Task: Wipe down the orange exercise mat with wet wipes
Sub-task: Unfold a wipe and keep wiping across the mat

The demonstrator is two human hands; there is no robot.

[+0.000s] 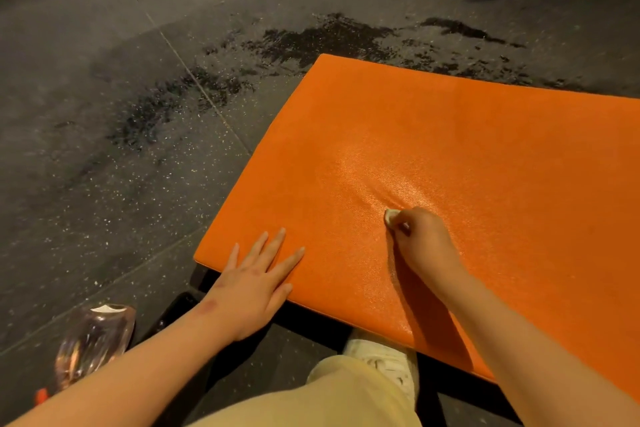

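Counting things: one orange exercise mat [467, 135]; one wet wipe [391, 217], white and bunched small; two bare hands; one clear plastic packet [93, 340]; one white shoe [384, 359]; one beige trouser leg [346, 399]
Mat's place: fills the right half of the view, low over the dark speckled floor [104, 191]; something black shows under its near edge, and whether the mat rests on that I cannot tell
Mat's heading: flat, face up; its short edge is at the left, slanting from the near left corner away to the far corner; its long axis runs from there to the right and out of the picture, so the other end is unseen
Left hand [256, 284]: palm down on the mat's near left corner; fingers straight and slightly spread; holding nothing
Right hand [426, 243]: fingers curled round the wipe, pressing it onto the mat; only a bit of the wipe shows past the knuckles; the mat dimples and creases at that spot
Sheen: a glossy patch on the mat just beyond the wipe
Blotches [311, 40]: dark, wet-looking, on the floor beyond and left of the mat's far corner
Packet's place: on the floor at the near left, beside the left forearm, well apart from the mat
Shoe's place: at the mat's near edge, between the two forearms
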